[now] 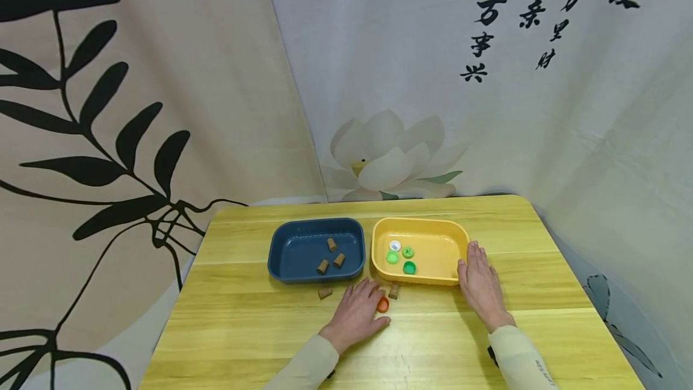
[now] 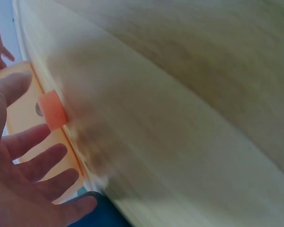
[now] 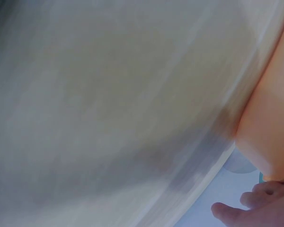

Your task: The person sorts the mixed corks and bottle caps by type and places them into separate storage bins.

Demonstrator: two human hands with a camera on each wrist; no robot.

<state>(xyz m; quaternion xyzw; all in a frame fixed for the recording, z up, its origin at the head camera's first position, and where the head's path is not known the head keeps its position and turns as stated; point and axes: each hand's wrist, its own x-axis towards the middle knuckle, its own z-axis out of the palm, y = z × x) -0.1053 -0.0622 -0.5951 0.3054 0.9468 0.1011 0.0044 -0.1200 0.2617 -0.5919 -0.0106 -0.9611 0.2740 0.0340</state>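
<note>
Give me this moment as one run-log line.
left hand: beside orange cap | right hand: at yellow tray's right rim | yellow tray: four round caps | blue tray: three corks

The left wrist view crops the left hand (image 2: 19, 189), which partly hides the yellow tray (image 2: 23, 111).

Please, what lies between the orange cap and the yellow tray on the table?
One brown cork lies between the orange cap and the yellow tray; the head view shows this.

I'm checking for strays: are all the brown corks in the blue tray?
No, two brown corks lie on the table outside the blue tray.
</note>
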